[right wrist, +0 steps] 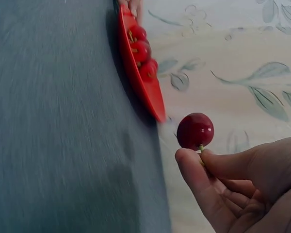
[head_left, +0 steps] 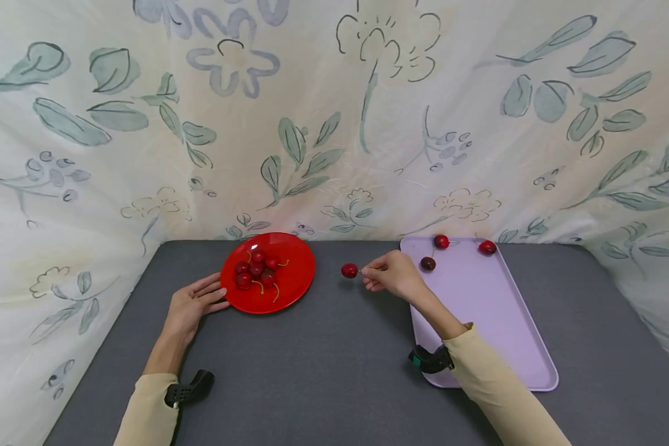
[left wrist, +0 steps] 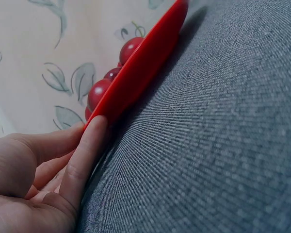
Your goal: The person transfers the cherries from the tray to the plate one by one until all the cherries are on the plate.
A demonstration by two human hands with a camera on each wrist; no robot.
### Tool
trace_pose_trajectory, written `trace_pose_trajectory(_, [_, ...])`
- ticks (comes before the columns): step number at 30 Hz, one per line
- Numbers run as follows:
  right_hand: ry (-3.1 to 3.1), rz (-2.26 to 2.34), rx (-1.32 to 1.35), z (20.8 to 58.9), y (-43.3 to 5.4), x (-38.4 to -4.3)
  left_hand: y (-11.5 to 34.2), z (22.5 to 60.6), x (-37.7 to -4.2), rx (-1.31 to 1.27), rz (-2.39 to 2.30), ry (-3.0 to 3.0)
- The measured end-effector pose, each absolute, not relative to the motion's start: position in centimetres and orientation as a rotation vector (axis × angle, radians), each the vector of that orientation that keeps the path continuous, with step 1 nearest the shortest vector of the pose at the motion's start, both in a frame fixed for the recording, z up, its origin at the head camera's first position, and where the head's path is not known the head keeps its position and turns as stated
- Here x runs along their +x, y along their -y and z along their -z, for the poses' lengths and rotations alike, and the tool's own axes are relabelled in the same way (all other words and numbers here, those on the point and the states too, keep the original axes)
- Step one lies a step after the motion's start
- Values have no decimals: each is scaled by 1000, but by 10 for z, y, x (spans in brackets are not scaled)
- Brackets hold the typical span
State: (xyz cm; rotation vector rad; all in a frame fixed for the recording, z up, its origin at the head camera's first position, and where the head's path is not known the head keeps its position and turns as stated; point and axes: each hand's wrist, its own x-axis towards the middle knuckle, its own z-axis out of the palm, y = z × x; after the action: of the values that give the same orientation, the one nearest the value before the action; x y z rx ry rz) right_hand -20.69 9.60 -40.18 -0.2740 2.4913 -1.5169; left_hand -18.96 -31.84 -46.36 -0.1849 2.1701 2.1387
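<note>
My right hand [head_left: 393,275] pinches a dark red cherry by its stem between thumb and forefinger. This cherry [right wrist: 195,131] hangs above the dark cloth, between the plate and the tray. At the left, my left hand [head_left: 192,303] holds the edge of a red plate [head_left: 295,288], its thumb over the rim and other fingers against the side. Several cherries [left wrist: 99,93] with stems are heaped on the plate's left half. On the lilac tray [head_left: 479,316] lie three more cherries near the far edge: a red one [head_left: 441,241], a darker one [head_left: 427,264] and another red one [head_left: 487,248].
A dark grey cloth [head_left: 334,371] covers the table. Behind it hangs a pale curtain [head_left: 312,124] printed with leaves and flowers, meeting the table's far edge. The right forearm [head_left: 440,316] crosses above the tray's left side. Each wrist carries a black strap [head_left: 189,390].
</note>
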Motion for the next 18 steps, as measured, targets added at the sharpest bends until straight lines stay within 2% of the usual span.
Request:
trace_pose_trajectory(7, [-2348,1644,-229,413,-58,-212,319,465,-192,-163,-2117,-2199])
trace_pose_trajectory(18, [-2279,1641,-359,421,0,-206,319,467,-191,-179,-2122,-2179])
